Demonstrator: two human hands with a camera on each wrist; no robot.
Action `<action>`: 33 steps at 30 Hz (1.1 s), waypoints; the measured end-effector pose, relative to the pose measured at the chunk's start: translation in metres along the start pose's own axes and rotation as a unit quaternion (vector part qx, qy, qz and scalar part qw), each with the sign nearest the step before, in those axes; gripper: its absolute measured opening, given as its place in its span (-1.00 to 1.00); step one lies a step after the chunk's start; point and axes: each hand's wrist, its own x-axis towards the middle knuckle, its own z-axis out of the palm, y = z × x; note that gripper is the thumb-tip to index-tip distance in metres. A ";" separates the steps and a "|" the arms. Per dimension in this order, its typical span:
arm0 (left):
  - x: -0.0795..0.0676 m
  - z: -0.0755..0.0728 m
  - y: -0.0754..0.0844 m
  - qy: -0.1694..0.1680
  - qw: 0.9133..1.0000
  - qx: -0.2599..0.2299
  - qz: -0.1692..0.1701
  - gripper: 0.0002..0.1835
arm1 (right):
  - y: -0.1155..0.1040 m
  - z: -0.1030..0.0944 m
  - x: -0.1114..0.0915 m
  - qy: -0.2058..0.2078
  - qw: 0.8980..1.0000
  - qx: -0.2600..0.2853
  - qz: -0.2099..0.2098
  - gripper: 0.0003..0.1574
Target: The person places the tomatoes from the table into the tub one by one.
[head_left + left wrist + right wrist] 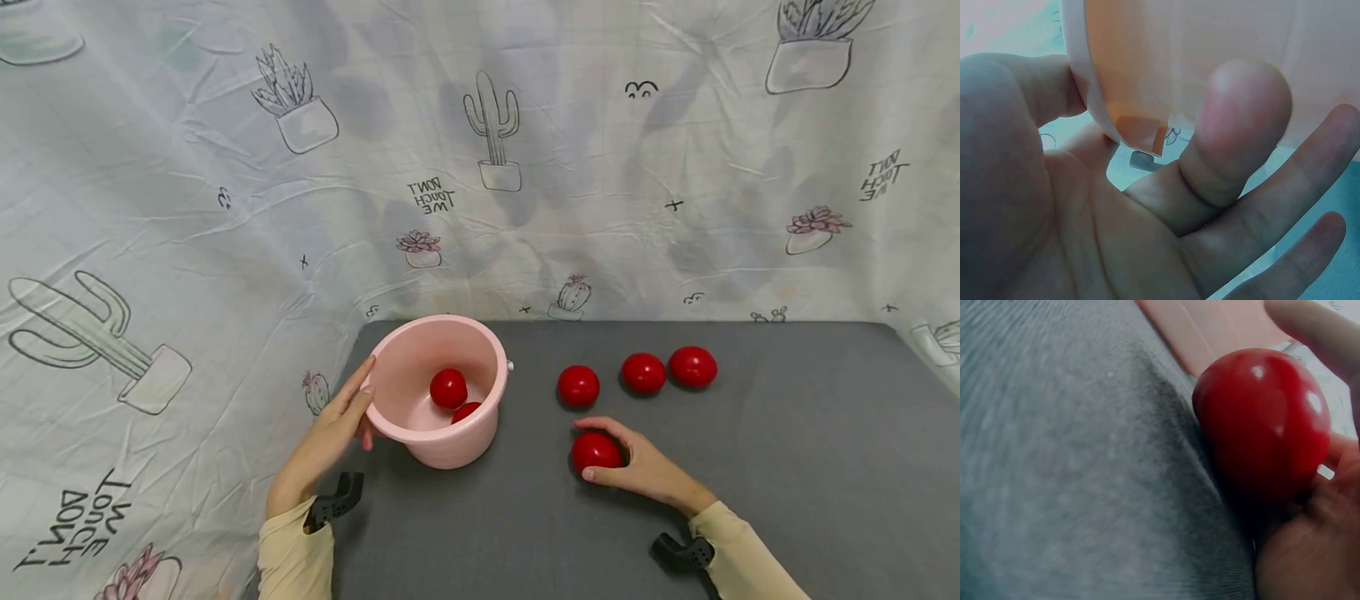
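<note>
Two red balls already in the pink bucket (438, 392), three more waiting on the mat

Right hand (637, 467) curls round a fourth red ball (596, 451) lying on the grey mat (787, 467); left hand (333, 433) rests flat-fingered against the bucket's side, steadying it (gripping nothing); looks like the pick-up step, so next is probably lift and carry left over the rim; cactus-print sheet (187, 208) behind everything.
</note>
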 end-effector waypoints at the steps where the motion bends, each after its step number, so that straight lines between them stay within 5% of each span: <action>1: 0.000 0.000 0.000 -0.001 1.000 -0.001 0.002 -0.40 | 0.000 0.000 0.000 -0.001 1.000 -0.008 0.001 -0.20; 13: -0.002 -0.001 0.001 -0.009 1.000 -0.007 0.006 -0.38 | -0.001 0.003 0.001 -0.023 0.998 -0.049 -0.025 -0.15; 20: -0.002 -0.001 0.002 -0.011 1.000 -0.007 0.009 -0.38 | 0.000 -0.001 0.001 -0.032 0.999 -0.025 -0.024 -0.21; 26: -0.003 -0.001 0.003 -0.009 1.000 -0.007 0.016 -0.38 | 0.004 -0.015 0.000 -0.025 0.994 0.108 0.010 -0.25; 30: -0.003 -0.001 0.002 -0.009 1.000 -0.004 0.017 -0.38 | 0.010 -0.023 0.000 -0.045 0.970 0.240 -0.019 -0.27; 33: -0.003 -0.001 0.002 -0.009 1.000 -0.005 0.015 -0.39 | 0.014 -0.026 0.000 -0.061 0.954 0.290 -0.042 -0.30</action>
